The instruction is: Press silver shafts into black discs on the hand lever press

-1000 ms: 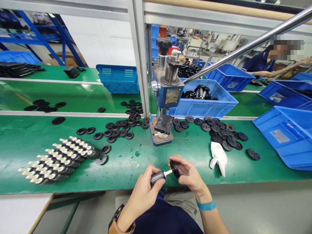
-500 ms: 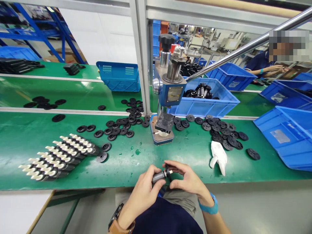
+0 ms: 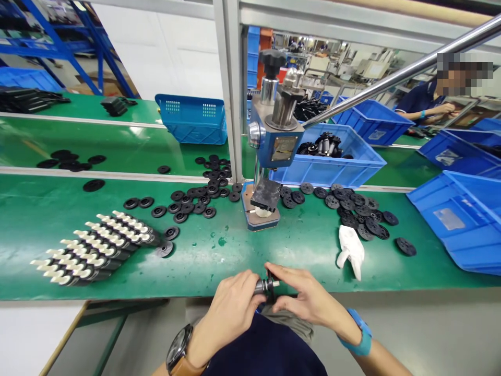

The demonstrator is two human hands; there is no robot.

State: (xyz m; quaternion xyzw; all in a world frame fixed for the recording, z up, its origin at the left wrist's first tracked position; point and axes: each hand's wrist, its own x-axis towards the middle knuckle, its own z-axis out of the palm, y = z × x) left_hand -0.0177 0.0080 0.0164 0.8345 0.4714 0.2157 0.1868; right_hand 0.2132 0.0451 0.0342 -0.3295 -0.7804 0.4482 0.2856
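My left hand (image 3: 234,305) is closed around a dark grey cylinder (image 3: 259,287), held nearly level over the table's front edge. A white shaft tip (image 3: 276,283) sticks out of its right end, through a black disc (image 3: 270,292) that sits on the shaft close to the cylinder. The fingers and thumb of my right hand (image 3: 309,297) grip the disc's rim from the right, with the shaft tip pointing between them. Standing in tight rows at the left are several similar cylinders (image 3: 96,253) with white shafts upward.
Behind my hands stands a hand press (image 3: 279,149) with a long lever (image 3: 376,81). Black discs lie scattered left (image 3: 188,208) and right (image 3: 363,210) of it. A crumpled white glove or cloth (image 3: 351,245) lies at right, near a blue bin (image 3: 462,224). A person (image 3: 420,102) works beyond.
My right hand has moved the black disc leftward along the white shaft, up close to the cylinder. Both hands have since come slightly lower, and my left hand wraps further over the cylinder.
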